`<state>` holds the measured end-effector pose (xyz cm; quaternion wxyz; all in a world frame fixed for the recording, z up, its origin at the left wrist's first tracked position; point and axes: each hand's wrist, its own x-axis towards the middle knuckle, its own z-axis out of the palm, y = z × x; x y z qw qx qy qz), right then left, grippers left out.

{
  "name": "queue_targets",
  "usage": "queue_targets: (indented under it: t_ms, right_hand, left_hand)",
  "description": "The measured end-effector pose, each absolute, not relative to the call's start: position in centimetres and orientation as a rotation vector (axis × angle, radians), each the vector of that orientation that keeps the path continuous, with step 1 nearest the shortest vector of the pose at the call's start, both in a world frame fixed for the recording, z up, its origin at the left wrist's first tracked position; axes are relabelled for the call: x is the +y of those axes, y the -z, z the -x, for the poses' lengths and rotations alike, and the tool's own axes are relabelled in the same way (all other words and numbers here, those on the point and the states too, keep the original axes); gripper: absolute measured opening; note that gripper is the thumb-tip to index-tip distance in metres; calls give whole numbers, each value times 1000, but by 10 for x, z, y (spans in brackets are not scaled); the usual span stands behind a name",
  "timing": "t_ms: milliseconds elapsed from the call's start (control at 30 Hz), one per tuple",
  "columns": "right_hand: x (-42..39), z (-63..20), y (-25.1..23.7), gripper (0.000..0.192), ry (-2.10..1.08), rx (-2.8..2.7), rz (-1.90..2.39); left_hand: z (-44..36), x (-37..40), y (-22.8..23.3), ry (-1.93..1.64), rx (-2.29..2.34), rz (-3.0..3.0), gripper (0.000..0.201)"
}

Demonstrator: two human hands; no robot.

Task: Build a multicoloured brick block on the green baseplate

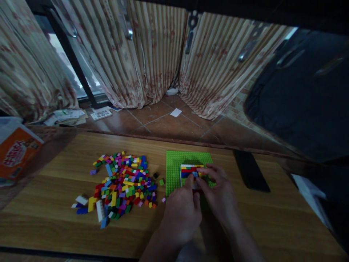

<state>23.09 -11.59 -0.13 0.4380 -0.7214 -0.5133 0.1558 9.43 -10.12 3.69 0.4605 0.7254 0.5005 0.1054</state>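
Observation:
A small block built of toy bricks [188, 170] stands on a green studded baseplate [172, 171], with white, red, yellow and blue rows visible. My left hand [181, 213] is at its near left side, index finger reaching onto the bricks and the other fingers curled. From the right, my right hand [222, 191] has its thumb and index finger closed around the block's right part. A light blue toy brick [195, 174] shows between the fingertips of both hands. My hands cover the block's near and right sides.
Loose toy bricks [128, 182] in many colours are heaped left of the baseplate on the wooden table [54, 218]. A black phone-like slab [251, 171] lies to the right. An orange-labelled container [19, 153] stands at the far left. Striped curtains [152, 54] hang beyond the tiled floor.

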Motion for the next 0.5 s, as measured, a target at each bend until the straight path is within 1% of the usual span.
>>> queue_targets:
  t_ms: [200,500]
  right_hand:
    - [-114,-231,1,23,-373,-1408,1819]
    - [-114,-235,2,19,-430,-1437,1760]
  left_hand:
    - [-95,-101,-38,-270,1221,-1767,55]
    - [-94,-101,-39,-308,1200,-1756,53]
